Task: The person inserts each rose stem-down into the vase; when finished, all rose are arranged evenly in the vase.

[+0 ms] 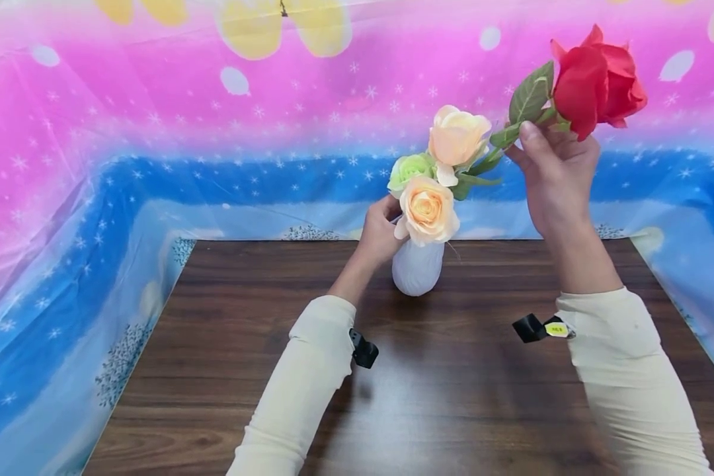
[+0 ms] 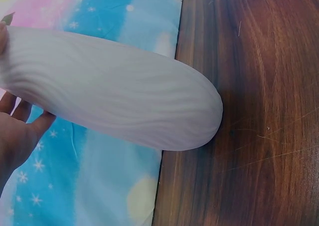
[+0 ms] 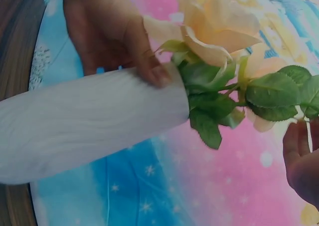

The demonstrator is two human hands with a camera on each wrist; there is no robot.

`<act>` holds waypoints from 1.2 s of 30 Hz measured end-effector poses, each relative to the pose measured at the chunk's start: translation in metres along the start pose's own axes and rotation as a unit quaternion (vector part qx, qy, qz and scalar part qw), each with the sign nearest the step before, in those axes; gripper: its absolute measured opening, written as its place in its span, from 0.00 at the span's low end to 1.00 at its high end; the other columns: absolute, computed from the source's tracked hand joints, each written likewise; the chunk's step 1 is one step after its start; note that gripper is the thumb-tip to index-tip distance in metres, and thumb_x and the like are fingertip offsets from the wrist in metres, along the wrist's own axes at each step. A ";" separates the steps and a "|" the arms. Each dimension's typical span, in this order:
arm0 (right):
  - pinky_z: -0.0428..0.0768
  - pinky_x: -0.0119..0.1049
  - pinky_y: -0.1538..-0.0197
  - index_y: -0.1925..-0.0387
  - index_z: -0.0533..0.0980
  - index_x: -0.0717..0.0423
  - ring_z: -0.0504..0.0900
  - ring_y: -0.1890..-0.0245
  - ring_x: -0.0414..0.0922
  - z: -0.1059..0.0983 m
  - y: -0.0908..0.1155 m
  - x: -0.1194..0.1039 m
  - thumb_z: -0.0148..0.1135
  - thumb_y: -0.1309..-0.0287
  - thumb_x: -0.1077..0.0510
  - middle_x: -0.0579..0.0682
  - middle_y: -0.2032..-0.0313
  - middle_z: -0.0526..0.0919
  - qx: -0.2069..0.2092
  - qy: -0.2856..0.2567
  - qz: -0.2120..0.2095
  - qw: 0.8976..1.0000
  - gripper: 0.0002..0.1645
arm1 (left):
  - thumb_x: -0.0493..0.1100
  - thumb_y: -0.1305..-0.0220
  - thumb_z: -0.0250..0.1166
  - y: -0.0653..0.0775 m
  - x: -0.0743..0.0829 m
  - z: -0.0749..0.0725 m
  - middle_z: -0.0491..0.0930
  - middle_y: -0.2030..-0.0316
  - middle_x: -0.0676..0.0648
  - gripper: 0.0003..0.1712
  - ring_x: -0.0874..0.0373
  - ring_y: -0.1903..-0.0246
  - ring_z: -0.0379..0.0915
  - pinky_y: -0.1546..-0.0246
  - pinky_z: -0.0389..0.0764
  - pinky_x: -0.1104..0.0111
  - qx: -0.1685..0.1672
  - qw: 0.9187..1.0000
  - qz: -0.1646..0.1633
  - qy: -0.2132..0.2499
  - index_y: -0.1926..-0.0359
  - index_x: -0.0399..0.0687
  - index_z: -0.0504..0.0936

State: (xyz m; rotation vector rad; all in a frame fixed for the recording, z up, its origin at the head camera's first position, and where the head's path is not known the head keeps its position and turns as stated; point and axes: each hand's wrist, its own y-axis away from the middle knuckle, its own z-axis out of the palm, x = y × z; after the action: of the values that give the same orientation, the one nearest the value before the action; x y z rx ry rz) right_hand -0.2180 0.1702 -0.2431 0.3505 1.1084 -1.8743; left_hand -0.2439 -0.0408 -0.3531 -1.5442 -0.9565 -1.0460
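My left hand [image 1: 382,228] holds a white vase [image 1: 418,268] near its mouth, with the thumb over the rim in the right wrist view. The vase, ribbed with wavy lines, has its rounded base at the tabletop. Out of its mouth stand two peach roses [image 1: 457,135] and a pale green rose [image 1: 410,172], with green leaves [image 3: 214,106] below the blooms. Up and to the right, my right hand [image 1: 559,172] pinches the leafy stem of a large red rose [image 1: 597,82]. That stem slants down toward the bouquet, its lower end hidden among leaves and petals.
The dark wooden table [image 1: 226,370] ends just behind the vase. A pink and blue cloth [image 1: 155,119] with snowflakes hangs behind and beside it. Small black wrist cameras [image 1: 364,350] sit at both cream sleeves [image 1: 303,377].
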 end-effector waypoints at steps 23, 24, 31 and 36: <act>0.89 0.41 0.54 0.56 0.82 0.67 0.89 0.58 0.51 0.007 -0.018 0.016 0.68 0.47 0.77 0.58 0.63 0.90 0.068 0.011 -0.032 0.997 0.16 | 0.32 0.36 0.66 -0.009 0.003 0.001 0.81 0.43 0.31 0.26 0.41 0.41 0.79 0.39 0.81 0.58 -0.002 1.000 0.024 -0.018 0.37 0.31 0.76; 0.89 0.40 0.55 0.56 0.82 0.66 0.89 0.59 0.49 0.007 -0.017 0.021 0.68 0.47 0.78 0.57 0.63 0.90 0.062 0.031 -0.038 0.997 0.16 | 0.32 0.37 0.66 -0.009 0.002 0.001 0.81 0.44 0.30 0.25 0.40 0.42 0.79 0.40 0.82 0.58 -0.001 0.999 0.029 -0.020 0.38 0.30 0.77; 0.88 0.38 0.52 0.53 0.82 0.60 0.89 0.61 0.45 -0.011 0.001 0.052 0.66 0.42 0.75 0.50 0.66 0.89 0.033 0.087 -0.011 0.996 0.17 | 0.33 0.40 0.65 -0.009 -0.003 0.000 0.83 0.49 0.30 0.23 0.42 0.47 0.80 0.46 0.80 0.68 -0.001 0.996 0.063 -0.058 0.43 0.28 0.78; 0.88 0.37 0.52 0.53 0.81 0.59 0.89 0.62 0.43 -0.014 0.002 0.056 0.66 0.43 0.75 0.49 0.66 0.89 0.018 0.097 -0.012 0.995 0.17 | 0.33 0.39 0.64 -0.007 -0.004 -0.002 0.83 0.51 0.31 0.21 0.42 0.49 0.80 0.50 0.78 0.68 0.002 0.996 0.067 -0.064 0.45 0.29 0.78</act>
State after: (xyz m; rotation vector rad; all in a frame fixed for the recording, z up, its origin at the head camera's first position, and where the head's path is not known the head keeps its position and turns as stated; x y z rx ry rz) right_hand -0.2497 0.1504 -0.2865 0.5530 1.2128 -1.9144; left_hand -0.2521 -0.0421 -0.3543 -1.6649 -0.9269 -0.8593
